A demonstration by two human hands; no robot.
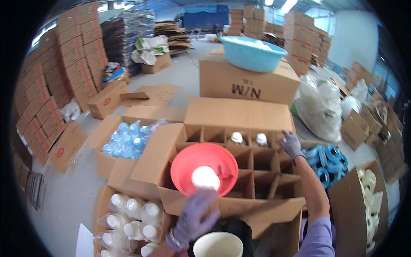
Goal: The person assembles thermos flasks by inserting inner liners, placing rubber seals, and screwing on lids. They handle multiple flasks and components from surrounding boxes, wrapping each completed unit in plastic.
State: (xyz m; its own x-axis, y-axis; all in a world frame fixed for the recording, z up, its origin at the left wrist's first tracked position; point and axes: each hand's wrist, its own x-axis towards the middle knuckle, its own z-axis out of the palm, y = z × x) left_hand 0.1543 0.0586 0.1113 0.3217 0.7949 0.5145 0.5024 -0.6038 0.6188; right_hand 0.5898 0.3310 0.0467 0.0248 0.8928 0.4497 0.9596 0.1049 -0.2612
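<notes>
My left hand (196, 219), in a purple glove and a little blurred, is in front of a red basin (180, 171), its fingers apart. A round white thing (206, 178) lies in the basin beside a small dark red piece (224, 172). The basin rests on an open carton (231, 204) with cardboard dividers. My right hand (291, 144), also gloved, reaches to the carton's far right compartment with bent fingers; a bit of white shows at the fingertips, too small to name. Two white-topped bottles (236, 137) (262, 139) stand in the far row.
Bagged white bottles (133, 230) fill a carton at lower left; clear blue pieces (128, 139) fill another. Blue ring-shaped parts (325, 165) and cream parts (369, 201) are at right. A cream bucket (218, 246) stands near me; a blue tub (253, 53) tops a far carton (248, 81).
</notes>
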